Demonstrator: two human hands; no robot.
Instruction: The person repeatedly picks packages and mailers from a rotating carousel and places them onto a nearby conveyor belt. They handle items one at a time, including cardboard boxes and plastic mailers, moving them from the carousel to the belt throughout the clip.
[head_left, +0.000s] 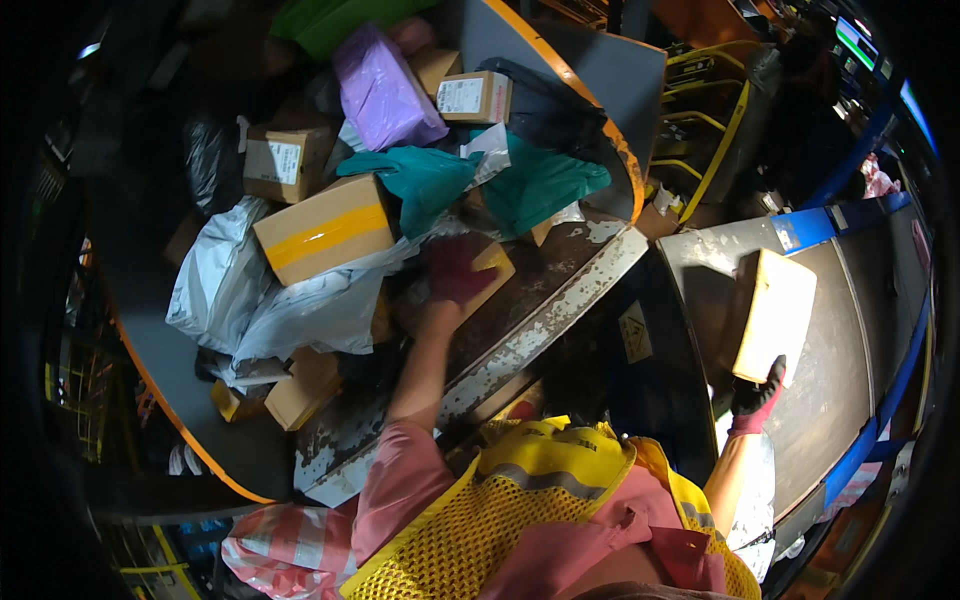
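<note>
My left hand, in a dark red glove, reaches into a pile of parcels with its fingers spread. It lies over a flat cardboard box; whether it presses on the box I cannot tell. Beside it are a cardboard box with yellow tape, a grey-white plastic mailer and teal plastic bags. At the right, my gloved right hand grips the near end of a brightly lit box. That box is tilted over a belt conveyor; contact with the belt is unclear.
The parcels lie on a grey chute with an orange rim and a worn, paint-chipped front edge. A purple parcel and labelled cartons sit farther back. Yellow metal rails stand beyond. A striped sack is at lower left.
</note>
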